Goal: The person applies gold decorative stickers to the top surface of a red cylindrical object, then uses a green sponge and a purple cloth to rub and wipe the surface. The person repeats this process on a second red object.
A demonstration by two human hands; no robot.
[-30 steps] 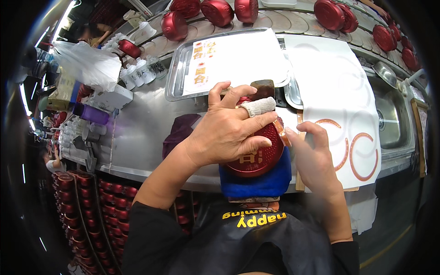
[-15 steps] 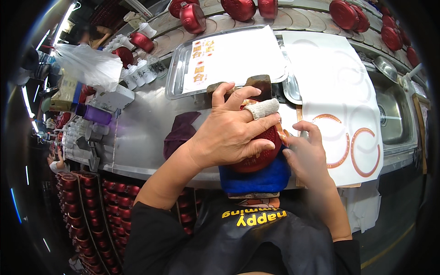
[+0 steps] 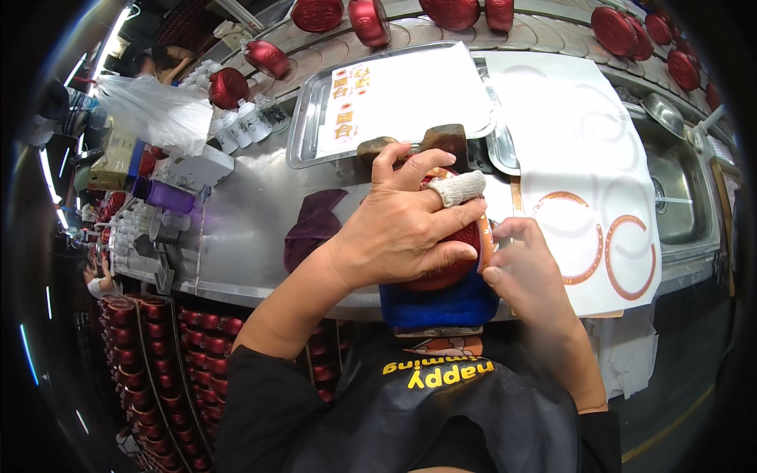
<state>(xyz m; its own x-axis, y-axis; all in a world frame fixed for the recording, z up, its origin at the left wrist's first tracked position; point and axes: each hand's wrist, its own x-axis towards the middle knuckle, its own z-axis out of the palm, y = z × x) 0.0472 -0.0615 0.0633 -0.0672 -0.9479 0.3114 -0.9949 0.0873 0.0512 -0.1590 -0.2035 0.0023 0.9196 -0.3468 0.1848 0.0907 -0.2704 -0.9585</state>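
Note:
My left hand [image 3: 386, 229] lies over a round, flat red bottle [image 3: 438, 279] and holds it steady, fingers across its far side and thumb on its face. One finger wears a white knitted finger sleeve [image 3: 457, 189]. Along the bottle's right edge runs a curved orange-gold decal strip [image 3: 485, 246], pinched near its lower end between thumb and finger of my right hand [image 3: 530, 272]. Beneath the bottle is a blue cloth pad [image 3: 438, 307]. Two brown blocks [image 3: 445, 142] stand just beyond it. Much of the bottle is hidden by my left hand.
White paper [image 3: 552, 142] with ring-shaped orange decals [image 3: 631, 260] lies right, beside a sink [image 3: 674, 185]. A metal tray [image 3: 298, 138] with a decal sheet [image 3: 418, 94] is behind. A dark purple cloth [image 3: 311, 236] lies left. Red bottles [image 3: 369, 22] ride a conveyor at the back.
My right hand has shifted slightly down and toward me, and the strip now follows the bottle's right edge. My left hand has hardly moved. The conveyor's bottles have moved right.

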